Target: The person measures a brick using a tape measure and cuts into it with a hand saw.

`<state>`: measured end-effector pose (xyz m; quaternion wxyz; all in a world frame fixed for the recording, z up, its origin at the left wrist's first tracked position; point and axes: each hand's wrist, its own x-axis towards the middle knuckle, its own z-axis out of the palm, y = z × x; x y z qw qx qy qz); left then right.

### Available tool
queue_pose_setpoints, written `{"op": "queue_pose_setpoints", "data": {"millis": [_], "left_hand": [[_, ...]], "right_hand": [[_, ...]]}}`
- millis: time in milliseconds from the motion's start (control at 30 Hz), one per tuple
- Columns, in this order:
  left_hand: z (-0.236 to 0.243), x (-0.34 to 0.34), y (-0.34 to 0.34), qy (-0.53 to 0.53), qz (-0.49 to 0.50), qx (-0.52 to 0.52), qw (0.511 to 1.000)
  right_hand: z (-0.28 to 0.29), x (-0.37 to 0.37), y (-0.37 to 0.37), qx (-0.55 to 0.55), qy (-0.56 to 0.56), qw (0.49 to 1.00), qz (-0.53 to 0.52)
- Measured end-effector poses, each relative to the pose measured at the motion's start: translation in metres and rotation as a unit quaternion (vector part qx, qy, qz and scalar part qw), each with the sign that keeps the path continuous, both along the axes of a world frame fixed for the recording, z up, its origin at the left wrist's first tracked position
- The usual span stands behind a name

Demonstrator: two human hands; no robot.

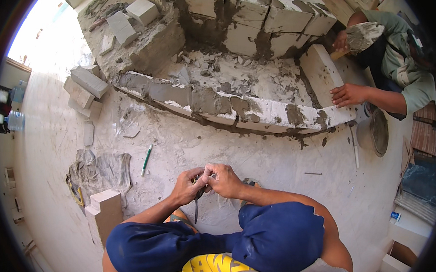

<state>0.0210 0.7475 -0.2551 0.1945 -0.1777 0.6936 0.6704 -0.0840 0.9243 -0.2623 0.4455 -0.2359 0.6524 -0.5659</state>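
Observation:
My left hand [186, 186] and my right hand [223, 181] meet in front of my knees, fingertips pinched together. Between them is a small dark thing with a thin dark strip [196, 210] hanging down; my fingers hide most of it, and its kind does not show. Ahead of my hands runs a low curb of pale blocks [219, 106] with smeared grey mortar. Left of my hands, a green pencil-like stick [147, 159] lies on the floor. A crumpled grey cloth [102, 167] is farther left, beside a notched block [104, 211].
At the right, a co-worker [401, 61] holds a mortar-covered trowel [363, 36], other hand on the curb's corner. Near them stand a bucket [374, 133] and a long-handled tool [354, 147]. Loose blocks [86, 86] are stacked left; a block wall [252, 21] rises behind.

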Motion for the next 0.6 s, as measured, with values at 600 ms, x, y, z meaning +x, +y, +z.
{"op": "queue_pose_setpoints", "data": {"millis": [600], "left_hand": [[-0.001, 0.004, -0.012, 0.058, -0.018, -0.069, 0.996]], "right_hand": [[-0.007, -0.005, 0.000, 0.067, -0.081, 0.994, 0.006]]}}
